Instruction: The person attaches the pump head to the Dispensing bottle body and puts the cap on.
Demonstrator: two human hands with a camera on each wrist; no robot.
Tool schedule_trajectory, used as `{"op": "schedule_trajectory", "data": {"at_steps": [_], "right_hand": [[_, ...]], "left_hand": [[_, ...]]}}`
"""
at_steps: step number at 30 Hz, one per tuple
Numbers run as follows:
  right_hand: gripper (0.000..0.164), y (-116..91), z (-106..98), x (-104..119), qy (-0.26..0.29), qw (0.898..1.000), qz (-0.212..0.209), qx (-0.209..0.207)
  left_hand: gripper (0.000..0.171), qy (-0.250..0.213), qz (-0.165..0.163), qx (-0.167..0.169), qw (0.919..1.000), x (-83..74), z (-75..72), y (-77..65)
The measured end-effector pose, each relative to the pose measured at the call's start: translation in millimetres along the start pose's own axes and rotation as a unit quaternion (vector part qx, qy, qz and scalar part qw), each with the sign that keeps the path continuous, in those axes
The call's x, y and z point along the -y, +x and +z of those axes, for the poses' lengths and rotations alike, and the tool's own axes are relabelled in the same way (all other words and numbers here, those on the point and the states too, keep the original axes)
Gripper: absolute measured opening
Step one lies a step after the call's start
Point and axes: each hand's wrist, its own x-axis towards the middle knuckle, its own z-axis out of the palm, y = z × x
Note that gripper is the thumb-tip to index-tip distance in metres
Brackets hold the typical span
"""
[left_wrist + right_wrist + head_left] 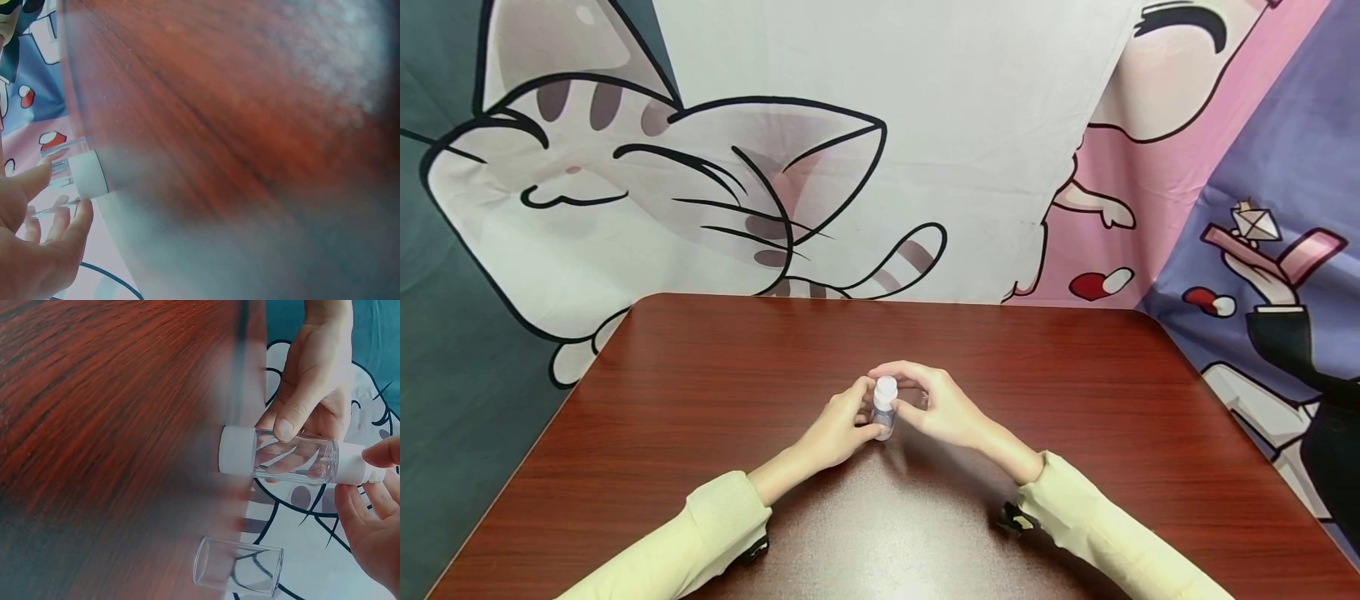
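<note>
A small clear bottle (883, 415) with a white top stands upright near the middle of the table. Its white base (237, 450) and see-through body show in the right wrist view. My left hand (838, 430) grips the body low down, the thumb (286, 429) lying across its side. At the white top (350, 464), my right hand (946, 410) pinches with thumb and fingers. Beside the bottle, a clear open cylinder, like a cap (239, 567), stands on the table. In the left wrist view, fingers partly cover the bottle above its white base (89, 174).
The reddish-brown wooden table (700, 375) has rounded far corners. Behind it hangs a cloth backdrop (970, 150) printed with a cartoon cat and figures. Both arms wear pale sleeves (730, 506), with dark devices (1017, 518) beneath the cuffs.
</note>
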Motion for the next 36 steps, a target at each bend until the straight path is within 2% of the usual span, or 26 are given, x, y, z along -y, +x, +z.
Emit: {"op": "schedule_trajectory", "data": {"at_steps": [5,12,16,28,36], "right_hand": [[0.037,-0.8,-0.4,-0.4,-0.006,1.0,0.007,-0.005],[0.036,-0.9,-0.7,0.2,-0.003,0.999,0.046,-0.015],[0.036,0.5,-0.4,-0.5,-0.02,0.998,0.056,-0.026],[0.033,2.4,1.9,-1.6,-0.059,0.995,0.038,-0.07],[0.034,4.1,6.1,-3.2,-0.044,0.995,0.038,-0.077]], "left_hand": [[0.042,-0.001,-0.001,0.001,1.0,0.5,-0.2,-0.2],[0.041,0.002,0.002,0.002,1.0,1.6,-1.0,-0.6],[0.041,-0.005,-0.006,0.004,1.0,0.8,-1.7,-0.8],[0.038,-0.008,0.009,0.004,0.9999,2.6,-0.3,-0.1],[0.038,-0.004,0.01,0.004,0.9999,3.5,-0.6,0.4]]}}
